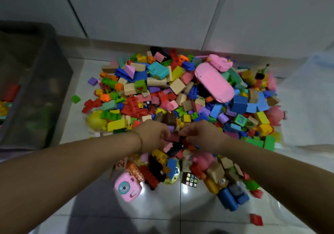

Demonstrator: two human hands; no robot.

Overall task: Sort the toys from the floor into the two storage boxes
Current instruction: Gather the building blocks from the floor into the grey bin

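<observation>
Left fingers (165, 133): curled down and inward, closing on the left end of a dark red brick (172, 138).
Right fingers (184, 132): curled the same way, closing on the brick's right end; motion blur hides how firm either grip is.
Dark red brick: between the two sets of fingertips, low over the near middle of the toy pile (180, 96).
Left hand (151, 134): knuckles up, a thin bracelet (139, 140) at the wrist.
Right hand (203, 136): knuckles up, just beside the left hand, the two nearly meeting.
Toy pile: bricks and blocks of many colours heaped on the tiled floor (180, 215), reaching back to the wall.
Near edge: a pink toy camera (127, 188) and a puzzle cube (192, 179) lie under the forearms.
Far side: a long pink oval case (214, 82) and a teal case (158, 70) rest on top of the heap.
Strays: a green brick (75, 99) to the left and a red piece (256, 219) near right lie apart from the pile.
Grey storage box (45, 89): left of the pile, some toys inside.
Pale storage box (307, 98): right of the pile, blurred.
</observation>
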